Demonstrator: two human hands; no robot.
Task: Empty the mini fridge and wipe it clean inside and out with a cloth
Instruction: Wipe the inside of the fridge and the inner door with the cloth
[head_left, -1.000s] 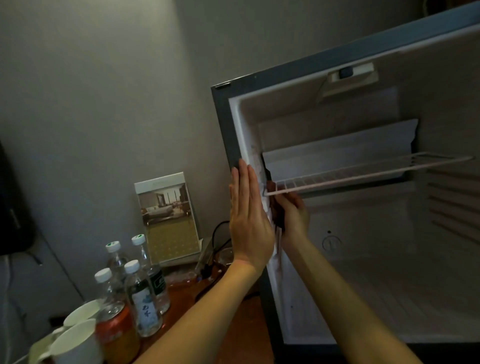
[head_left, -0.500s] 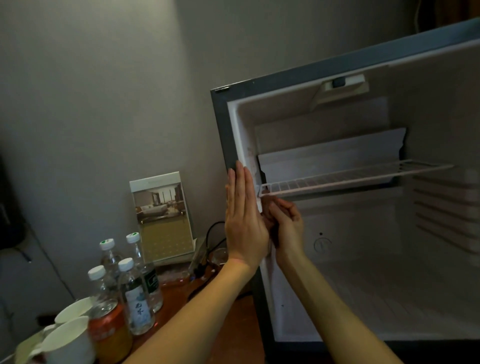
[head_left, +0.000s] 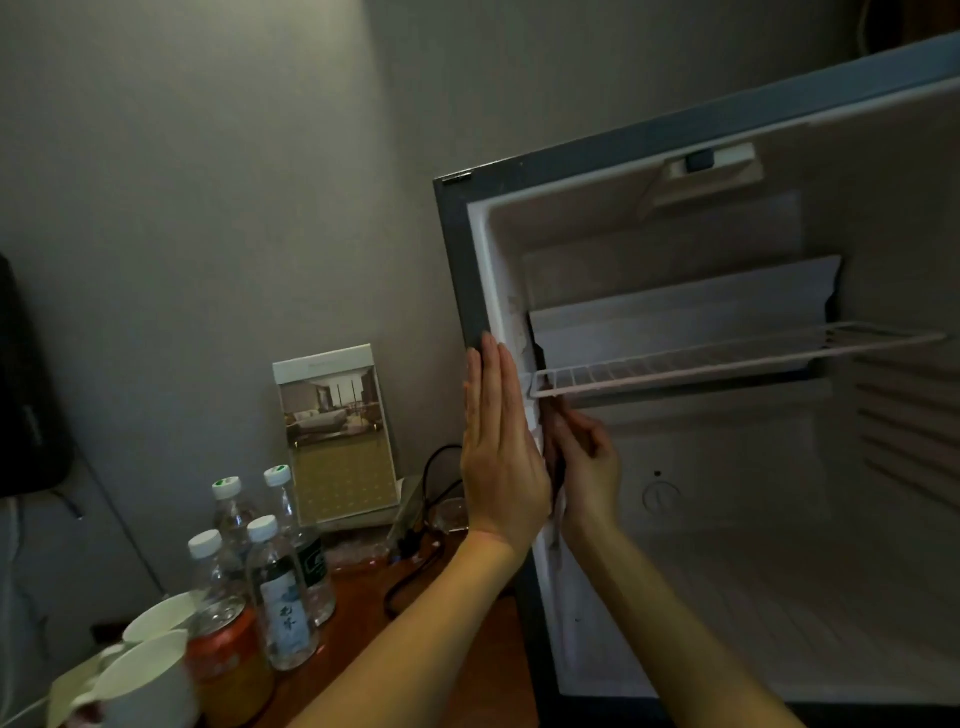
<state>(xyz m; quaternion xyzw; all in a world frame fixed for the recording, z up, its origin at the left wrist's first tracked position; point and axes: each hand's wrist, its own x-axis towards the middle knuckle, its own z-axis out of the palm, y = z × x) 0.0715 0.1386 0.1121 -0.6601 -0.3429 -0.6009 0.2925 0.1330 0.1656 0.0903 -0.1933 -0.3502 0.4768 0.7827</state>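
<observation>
to the left of the mini fridge (head_left: 462, 260), nearest to us, we see two white cups (head_left: 145, 680), an orange can (head_left: 228, 665) just beside them and four capped water bottles (head_left: 280, 597) clustered behind it, all on a reddish wooden table (head_left: 358, 608). a black cable (head_left: 410, 577) loops over the wood between the bottles and the fridge. our left hand (head_left: 498, 452) is flat, fingers straight and together, with the palm laid against the outer left edge of the fridge's dark frame. our right hand (head_left: 587, 467) is inside the fridge, fingers curled, pressed to the inner left wall just under the front left corner of the wire shelf (head_left: 727, 358); it grips the cloth (head_left: 558, 483), of which we make out only a dark narrow strip between the hand and the wall. the fridge stands open toward us, showing white walls and a ribbed floor. the shelf runs across its middle, slightly tilted in our view. on the fridge's back wall, below the shelf, sits a round dial (head_left: 660, 496), and at its ceiling a lamp housing (head_left: 701, 176). left of the fridge, further back, a framed picture card (head_left: 337, 436) stands upright against the grey wall (head_left: 208, 208).
</observation>
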